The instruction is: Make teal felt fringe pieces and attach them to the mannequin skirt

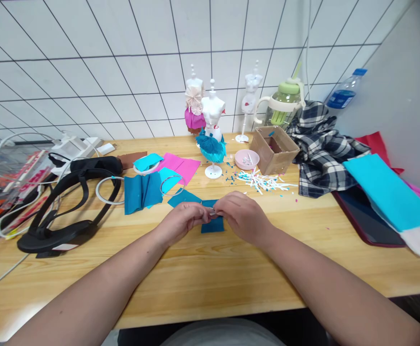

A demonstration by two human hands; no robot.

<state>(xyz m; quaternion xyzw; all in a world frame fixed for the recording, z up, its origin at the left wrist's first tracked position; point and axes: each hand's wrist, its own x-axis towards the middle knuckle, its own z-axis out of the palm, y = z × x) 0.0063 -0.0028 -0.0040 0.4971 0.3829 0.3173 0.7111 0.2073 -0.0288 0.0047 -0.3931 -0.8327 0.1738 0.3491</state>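
My left hand (188,217) and my right hand (243,215) meet at the middle of the table, both closed in a pinch. A small whitish or shiny thing shows between their fingertips, too small to name. Just under the fingers is a dark teal piece of crepe paper or cloth (212,227), partly hidden by the hands. Left of it lie another teal piece (183,197) and a larger folded teal piece (138,194). Beyond the hands stands a white mini dress form (213,108) with a ruffled teal skirt (211,146).
White paper strips (265,181), a pink bowl (246,166) and a cardboard box (273,163) sit behind my right hand. A black headset-like strap (83,226) and cables lie left. Plaid cloth (325,163), a dark tablet (364,216) and a bright blue sheet (390,192) are right.
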